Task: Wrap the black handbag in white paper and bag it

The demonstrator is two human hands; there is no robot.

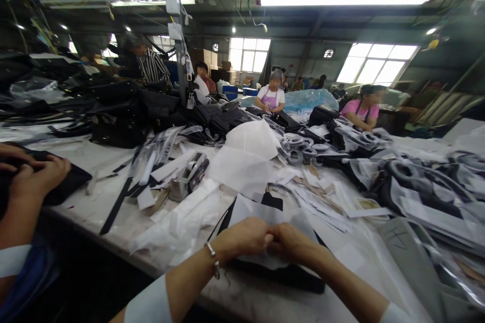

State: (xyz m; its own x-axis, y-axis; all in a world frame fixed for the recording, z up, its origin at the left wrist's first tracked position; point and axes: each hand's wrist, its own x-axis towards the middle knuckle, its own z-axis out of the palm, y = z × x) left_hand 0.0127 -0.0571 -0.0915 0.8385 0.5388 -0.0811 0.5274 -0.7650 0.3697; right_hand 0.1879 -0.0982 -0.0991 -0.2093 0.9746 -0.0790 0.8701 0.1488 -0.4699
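Observation:
Close together over a black bag (280, 275), my left hand (246, 235) and my right hand (291, 242) are both closed, knuckles nearly touching. A thin white paper sheet (248, 208) lies across the bag and runs under both hands, and their fingers are pinched on it. Exactly where the fingertips grip is hidden. The bag rests flat on the worktable (223, 290) near its front edge. Beyond it lies a stack of white sheets (242, 161). A tape dispenser (190, 176) stands to the left, beside crumpled clear plastic (182, 222).
At the left edge, a co-worker's hands (41, 176) are on a black piece (74, 174). Black bags (117, 126) are heaped behind. Wrapped rolled straps (401, 171) and a grey board (413, 257) lie to the right. Several people work across the table.

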